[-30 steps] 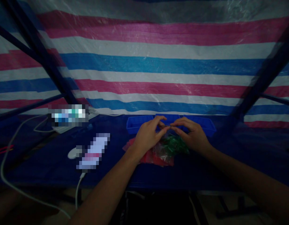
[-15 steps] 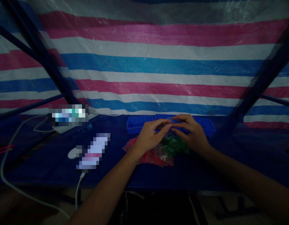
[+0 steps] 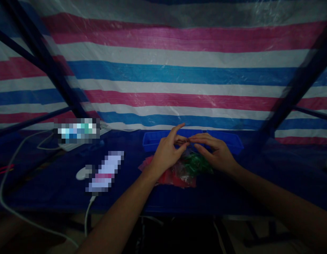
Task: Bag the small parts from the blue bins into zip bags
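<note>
Over a heap of small plastic bags, my left hand [image 3: 167, 151] has its index finger raised, while its thumb and other fingers close in a pinch. From the other side my right hand [image 3: 219, 151] meets it, fingers pressed together and their tips at the left fingertips. Whatever lies between the fingertips is too small and dark to make out. Beneath the hands are red and pink plastic bags [image 3: 176, 176] and, to their right, a shiny green plastic bag [image 3: 197, 165]. Some clear film shows among them.
Blue trays [image 3: 151, 141] stand behind the hands on the dark blue table [image 3: 131, 190]. At left lie a blurred-out phone [image 3: 106, 173] on a white cable [image 3: 86, 215], a round white object [image 3: 82, 173] and a power strip [image 3: 81, 141]. A striped tarp [image 3: 179, 77] hangs behind.
My left index finger has lifted away from the other fingertips. My right fingers have drawn closer together and lowered slightly. The bags lie as before.
</note>
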The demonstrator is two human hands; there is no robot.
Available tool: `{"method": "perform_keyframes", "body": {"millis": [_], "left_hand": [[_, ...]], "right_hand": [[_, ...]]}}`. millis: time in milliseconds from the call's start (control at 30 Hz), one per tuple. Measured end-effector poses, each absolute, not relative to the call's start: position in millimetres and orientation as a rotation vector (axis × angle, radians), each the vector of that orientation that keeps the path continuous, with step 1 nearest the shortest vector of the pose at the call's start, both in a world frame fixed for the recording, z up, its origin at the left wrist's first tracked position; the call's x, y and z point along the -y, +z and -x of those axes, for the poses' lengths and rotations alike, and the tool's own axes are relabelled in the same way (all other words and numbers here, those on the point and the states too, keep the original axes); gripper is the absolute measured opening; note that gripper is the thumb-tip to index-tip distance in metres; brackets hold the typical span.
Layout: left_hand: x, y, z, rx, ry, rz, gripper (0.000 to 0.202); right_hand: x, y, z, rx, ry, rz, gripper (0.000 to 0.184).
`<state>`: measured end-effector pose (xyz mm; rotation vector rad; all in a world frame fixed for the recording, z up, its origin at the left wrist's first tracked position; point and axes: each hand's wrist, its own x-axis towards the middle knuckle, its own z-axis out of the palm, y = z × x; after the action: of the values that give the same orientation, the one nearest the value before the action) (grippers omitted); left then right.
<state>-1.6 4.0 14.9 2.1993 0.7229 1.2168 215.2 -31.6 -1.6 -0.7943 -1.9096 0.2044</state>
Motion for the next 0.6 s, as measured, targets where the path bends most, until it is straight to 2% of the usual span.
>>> {"method": "perform_keyframes", "body": {"millis": [100, 233, 300, 600], "left_hand": [[-10, 15, 10, -0.879, 1.289, -2.329, 0.060], [-17, 16, 23, -1.102, 1.217, -2.678, 0.028], [-18, 16, 27, -1.087, 1.106, -2.778, 0.021], [-13, 9, 24, -0.874, 0.721, -2.879, 0.037]], "right_hand": [[29, -1, -219, 1.850, 0.131, 0.878, 0.029], [24, 0, -226, 1.798, -0.026, 0.983, 0.045], [20, -1, -230, 1.814, -0.092, 1.029, 0.053], [4, -23, -237, 1.989, -0.131, 1.219, 0.071]]}}
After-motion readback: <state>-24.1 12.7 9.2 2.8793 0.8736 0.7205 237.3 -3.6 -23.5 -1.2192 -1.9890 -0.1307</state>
